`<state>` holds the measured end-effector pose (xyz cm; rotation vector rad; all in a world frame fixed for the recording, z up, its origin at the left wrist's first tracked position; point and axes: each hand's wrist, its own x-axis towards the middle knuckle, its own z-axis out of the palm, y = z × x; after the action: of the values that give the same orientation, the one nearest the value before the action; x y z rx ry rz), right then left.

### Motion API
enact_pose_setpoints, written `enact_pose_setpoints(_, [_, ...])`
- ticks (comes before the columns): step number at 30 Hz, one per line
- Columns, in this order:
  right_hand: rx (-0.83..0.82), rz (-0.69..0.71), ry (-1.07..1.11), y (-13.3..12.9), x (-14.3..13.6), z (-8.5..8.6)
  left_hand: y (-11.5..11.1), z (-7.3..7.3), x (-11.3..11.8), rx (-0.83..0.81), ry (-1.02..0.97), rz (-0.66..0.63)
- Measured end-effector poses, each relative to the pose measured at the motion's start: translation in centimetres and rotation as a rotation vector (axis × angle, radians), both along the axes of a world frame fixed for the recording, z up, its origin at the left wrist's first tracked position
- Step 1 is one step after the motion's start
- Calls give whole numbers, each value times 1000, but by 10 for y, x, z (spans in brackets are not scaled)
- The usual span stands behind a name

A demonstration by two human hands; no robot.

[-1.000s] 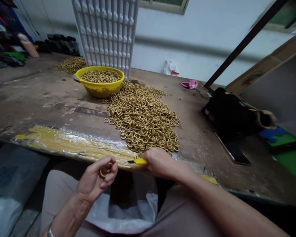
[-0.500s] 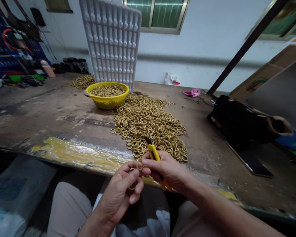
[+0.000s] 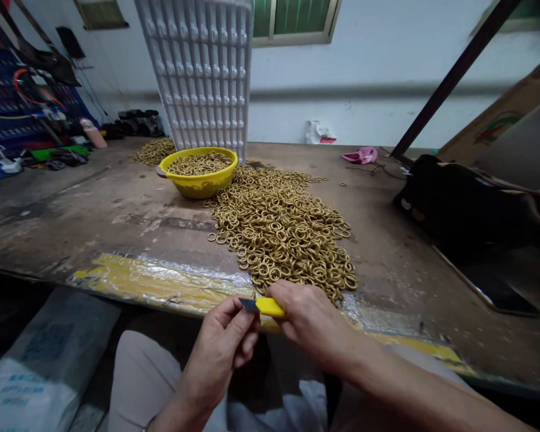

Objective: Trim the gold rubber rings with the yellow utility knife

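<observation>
- what's the right hand (image 3: 312, 321) got?
- a yellow utility knife (image 3: 270, 307), gripped firmly, its dark blade (image 3: 248, 305) pointing at the left hand (image 3: 222, 345) and lying over that thumb's tip.
- and the left, is it free?
- no, thumb and fingers are pinched on a gold-coloured ring (image 3: 253, 295); only a sliver shows by the blade.
- where's that?
- at the front edge of the worktop (image 3: 382, 234), just before a spread-out pile of rings (image 3: 292, 231).
- and behind?
- a yellow basin (image 3: 200, 187) full of rings, beside the pile's far left.
</observation>
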<state>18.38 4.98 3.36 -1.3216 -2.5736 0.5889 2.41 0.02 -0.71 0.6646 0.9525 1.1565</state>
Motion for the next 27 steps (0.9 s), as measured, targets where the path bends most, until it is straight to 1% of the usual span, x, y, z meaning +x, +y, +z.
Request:
enact_pose_setpoints(4, [78,25,-111,0,-4,-3,1,-5,-2,55,67,-11])
enact_pose_setpoints(7, [126,16,-180,9,0,-8,-2,3,-5,135,139,-38])
enact_pose_setpoints(8, [131,-16,-222,15,3,-8,-5,7,-6,188,179,-56])
enact_pose_setpoints(10, [131,-123,-307,29,10,-9,-9,16,-8,294,247,-110])
enact_pose_setpoints(11, [143,-179,-319,35,13,-8,-10,19,-9,322,247,-140])
enact_pose_setpoints(13, [153,-239,-261,46,16,-7,-10,19,-11,272,174,-169])
enact_pose_setpoints(14, [158,-235,-212,50,15,-7,-9,16,-11,213,115,-159])
enact_pose_setpoints(17, [174,-113,-128,56,4,-11,-3,-1,-11,30,-16,-82])
enact_pose_setpoints(19, [193,-35,-165,58,-5,-15,0,-11,-12,-41,-67,-41])
enact_pose_setpoints(21, [207,-10,-243,59,-13,-20,2,-16,-14,-83,-127,-39])
enact_pose_setpoints(24, [216,-12,-338,63,-18,-23,4,-18,-18,-134,-209,-89])
enact_pose_setpoints(26, [182,-51,-303,66,-20,-23,8,-19,-19,-133,-177,-96])
enact_pose_setpoints(27, [133,-95,-234,67,-21,-22,10,-20,-19,-118,-116,-85])
